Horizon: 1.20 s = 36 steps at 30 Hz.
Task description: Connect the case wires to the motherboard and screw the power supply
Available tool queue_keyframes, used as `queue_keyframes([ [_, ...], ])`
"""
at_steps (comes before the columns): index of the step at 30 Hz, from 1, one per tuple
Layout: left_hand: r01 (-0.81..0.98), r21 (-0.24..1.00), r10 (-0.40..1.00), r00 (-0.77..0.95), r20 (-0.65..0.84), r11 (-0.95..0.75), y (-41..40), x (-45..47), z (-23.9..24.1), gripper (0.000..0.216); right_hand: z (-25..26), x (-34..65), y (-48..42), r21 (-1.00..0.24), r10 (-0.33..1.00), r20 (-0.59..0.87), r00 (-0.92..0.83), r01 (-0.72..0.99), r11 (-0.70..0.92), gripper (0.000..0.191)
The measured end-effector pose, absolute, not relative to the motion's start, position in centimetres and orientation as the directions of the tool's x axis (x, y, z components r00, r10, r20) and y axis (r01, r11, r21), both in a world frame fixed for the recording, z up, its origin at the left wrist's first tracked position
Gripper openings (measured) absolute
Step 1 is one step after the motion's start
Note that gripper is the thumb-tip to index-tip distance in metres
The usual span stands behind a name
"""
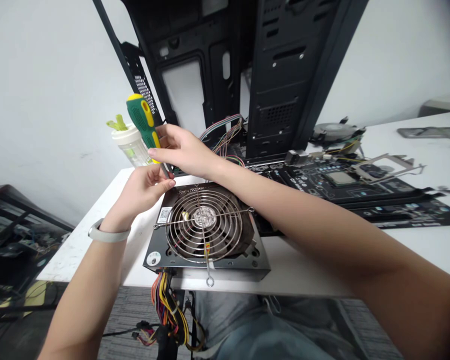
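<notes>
Our right hand (183,150) grips the handle of the screwdriver (143,122) left of centre, its shaft slanting down-right to the far-left corner of the power supply (206,227) on the bench (303,272), where the fingers (164,185) of our left hand (144,192) pinch closed on the shaft near the tip.

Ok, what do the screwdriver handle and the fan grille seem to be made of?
Screwdriver handle: likely moulded plastic with a rubbery overlay, judging by its matte green and yellow sections. Fan grille: seemingly plated steel wire, since the thin concentric rings shine silver. It sits on a black, probably painted sheet-metal case.
</notes>
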<state>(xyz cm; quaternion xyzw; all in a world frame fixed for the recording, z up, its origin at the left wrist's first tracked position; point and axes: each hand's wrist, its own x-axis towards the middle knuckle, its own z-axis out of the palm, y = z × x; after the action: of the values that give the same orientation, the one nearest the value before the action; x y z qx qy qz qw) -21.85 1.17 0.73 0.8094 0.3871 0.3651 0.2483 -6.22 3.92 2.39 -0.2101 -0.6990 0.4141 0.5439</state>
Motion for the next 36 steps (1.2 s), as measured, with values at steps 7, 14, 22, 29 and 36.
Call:
queue_keyframes([
  [7,0.431,0.701,0.804,0.472,0.361,-0.568,1.21,-21.83,0.71,0.024,2.44,-6.22,3.64,-0.825,0.736,0.562,-0.377,-0.198,0.529,0.018],
  [14,0.432,0.686,0.793,0.483,0.372,-0.585,1.13,-21.71,0.79,0.023,2.31,-6.19,3.77,-0.846,0.728,0.525,-0.441,-0.180,0.502,0.019],
  [22,0.440,0.646,0.763,0.520,0.384,-0.624,1.50,-22.28,0.71,0.021,2.55,-6.16,3.61,-0.824,0.723,0.544,-0.426,-0.110,0.555,0.019],
  [29,0.399,0.649,0.733,0.558,0.389,-0.648,1.74,-22.48,0.57,0.023,2.73,-5.91,3.41,-0.785,0.710,0.577,-0.402,-0.034,0.619,0.019],
  [36,0.396,0.654,0.730,0.574,0.371,-0.644,1.96,-22.49,0.45,0.019,2.76,-5.74,3.22,-0.792,0.735,0.558,-0.386,0.018,0.611,0.019],
])
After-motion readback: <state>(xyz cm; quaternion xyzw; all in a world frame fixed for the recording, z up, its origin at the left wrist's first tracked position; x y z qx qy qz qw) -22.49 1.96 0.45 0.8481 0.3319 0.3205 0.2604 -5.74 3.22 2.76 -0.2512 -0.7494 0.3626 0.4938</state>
